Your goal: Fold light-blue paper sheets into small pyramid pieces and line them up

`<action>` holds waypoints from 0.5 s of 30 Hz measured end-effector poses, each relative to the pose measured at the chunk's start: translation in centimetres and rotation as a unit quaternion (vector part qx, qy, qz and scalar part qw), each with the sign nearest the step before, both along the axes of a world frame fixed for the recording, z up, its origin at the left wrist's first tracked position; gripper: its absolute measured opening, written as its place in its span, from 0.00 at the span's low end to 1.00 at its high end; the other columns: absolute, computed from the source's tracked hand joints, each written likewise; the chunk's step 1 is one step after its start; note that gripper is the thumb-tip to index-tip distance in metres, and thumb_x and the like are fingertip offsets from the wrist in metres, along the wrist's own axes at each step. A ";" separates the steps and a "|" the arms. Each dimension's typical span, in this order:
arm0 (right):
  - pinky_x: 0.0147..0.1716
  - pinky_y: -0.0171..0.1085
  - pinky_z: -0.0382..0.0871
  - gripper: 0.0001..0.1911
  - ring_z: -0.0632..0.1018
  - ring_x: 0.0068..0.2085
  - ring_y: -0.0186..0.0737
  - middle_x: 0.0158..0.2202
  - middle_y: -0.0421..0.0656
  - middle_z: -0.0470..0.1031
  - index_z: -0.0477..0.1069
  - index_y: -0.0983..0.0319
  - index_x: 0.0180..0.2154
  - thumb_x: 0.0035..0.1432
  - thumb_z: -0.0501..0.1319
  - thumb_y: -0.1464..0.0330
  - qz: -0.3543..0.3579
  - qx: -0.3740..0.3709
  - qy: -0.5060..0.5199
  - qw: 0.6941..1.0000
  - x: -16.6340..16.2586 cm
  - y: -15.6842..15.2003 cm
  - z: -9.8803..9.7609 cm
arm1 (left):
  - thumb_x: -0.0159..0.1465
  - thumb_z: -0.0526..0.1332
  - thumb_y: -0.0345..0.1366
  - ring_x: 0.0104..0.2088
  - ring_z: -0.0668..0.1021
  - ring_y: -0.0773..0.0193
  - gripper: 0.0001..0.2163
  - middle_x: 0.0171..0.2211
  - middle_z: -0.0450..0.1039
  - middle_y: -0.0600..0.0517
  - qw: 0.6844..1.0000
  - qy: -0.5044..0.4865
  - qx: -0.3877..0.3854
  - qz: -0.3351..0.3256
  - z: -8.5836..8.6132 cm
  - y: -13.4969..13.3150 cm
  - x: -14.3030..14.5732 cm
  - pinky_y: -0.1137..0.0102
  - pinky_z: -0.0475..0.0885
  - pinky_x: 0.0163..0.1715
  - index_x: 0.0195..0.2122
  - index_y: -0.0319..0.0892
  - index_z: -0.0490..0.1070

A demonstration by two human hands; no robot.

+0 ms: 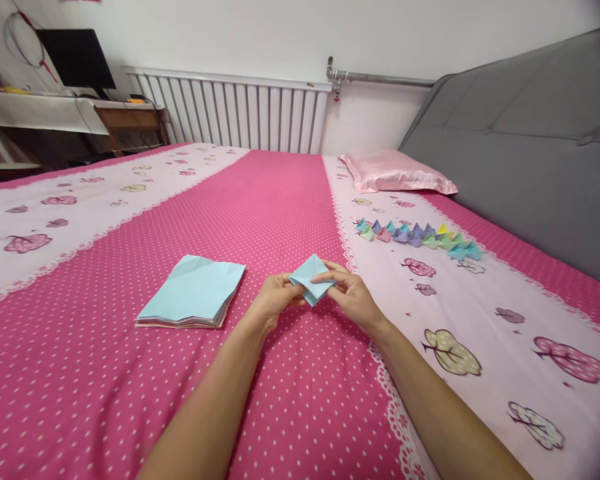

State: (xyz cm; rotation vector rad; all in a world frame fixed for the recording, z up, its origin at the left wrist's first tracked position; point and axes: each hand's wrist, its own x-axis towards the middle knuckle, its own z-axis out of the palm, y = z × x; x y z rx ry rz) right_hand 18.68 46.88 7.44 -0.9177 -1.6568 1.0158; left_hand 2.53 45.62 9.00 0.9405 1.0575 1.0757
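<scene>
A light blue folded paper piece [311,278] is held just above the pink dotted bedspread [280,207]. My left hand [275,298] pinches its left edge with closed fingers. My right hand [349,295] grips its right side, thumb on top. To the left lies a stack of square paper sheets [193,293] with a light blue sheet on top, about a hand's width from my left hand.
A row of several small folded paper shapes [417,235] in pastel colours lies on the bed to the right. A pink satin pillow [393,172] rests by the grey headboard [525,147]. A white radiator [230,113] and a desk with a monitor [75,59] stand beyond the bed.
</scene>
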 end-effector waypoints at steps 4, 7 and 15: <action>0.49 0.44 0.62 0.14 0.71 0.48 0.43 0.46 0.43 0.70 0.76 0.60 0.31 0.52 0.51 0.69 0.020 -0.024 0.032 0.999 0.1 -0.1 0.3 | 0.46 0.67 0.30 0.22 0.71 0.72 0.07 0.24 0.74 0.49 0.999 -0.001 0.031 -0.018 0.2 -0.1 0.2 0.76 0.65 0.26 0.27 0.34 0.75; 0.37 0.38 0.67 0.10 0.73 0.35 0.39 0.34 0.42 0.73 0.74 0.62 0.29 0.51 0.57 0.63 -0.025 -0.034 0.035 0.998 0.0 -0.1 0.3 | 0.47 0.66 0.31 0.27 0.73 0.70 0.10 0.27 0.75 0.48 0.996 -0.023 0.055 -0.071 0.3 -0.2 0.1 0.74 0.67 0.31 0.32 0.35 0.75; 0.22 0.31 0.61 0.13 0.66 0.22 0.31 0.25 0.37 0.69 0.68 0.61 0.31 0.42 0.67 0.64 -0.107 -0.012 -0.010 0.994 -0.3 -0.4 0.2 | 0.49 0.67 0.38 0.28 0.72 0.70 0.14 0.29 0.74 0.48 0.992 0.002 0.063 -0.113 -0.1 -0.3 -0.3 0.74 0.66 0.31 0.35 0.36 0.75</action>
